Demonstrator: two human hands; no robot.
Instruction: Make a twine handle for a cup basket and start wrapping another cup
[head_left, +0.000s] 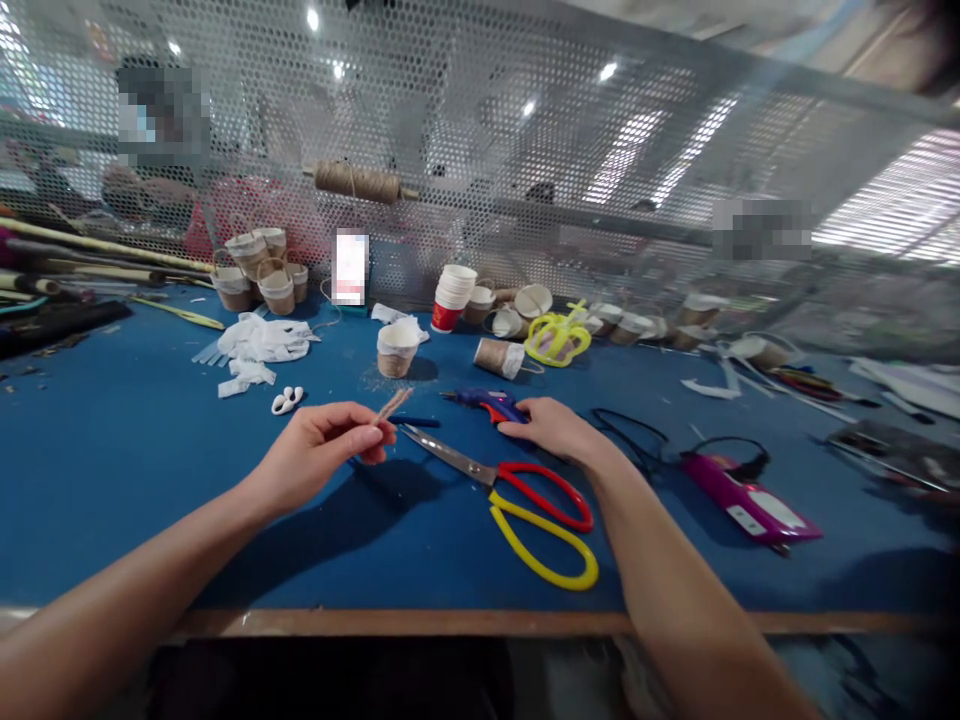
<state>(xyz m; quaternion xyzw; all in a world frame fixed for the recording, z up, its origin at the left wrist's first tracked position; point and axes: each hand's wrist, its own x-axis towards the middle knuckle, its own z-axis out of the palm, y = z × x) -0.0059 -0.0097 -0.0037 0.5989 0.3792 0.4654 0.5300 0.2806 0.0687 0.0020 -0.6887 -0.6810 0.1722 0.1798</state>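
Note:
My left hand (341, 438) pinches a short piece of twine (391, 404) between thumb and fingers, above the blue table. My right hand (551, 428) is closed around the handle of a blue hot glue gun (487, 401) lying on the tabletop, its nozzle pointing left. Between my hands lie large scissors (480, 472) with one red and one yellow handle, blades slightly apart. Behind them a small twine-wrapped cup (395, 350) with white fabric at its rim stands upright. Another wrapped cup (498, 357) rests on its side near the glue gun.
White fabric scraps (266, 340) and small white loops (286, 400) lie at left. Finished little baskets (259, 270), a phone (350, 268), stacked paper cups (454, 298) and a yellow wire form (559, 338) line the back. A purple power strip (750, 505) sits right.

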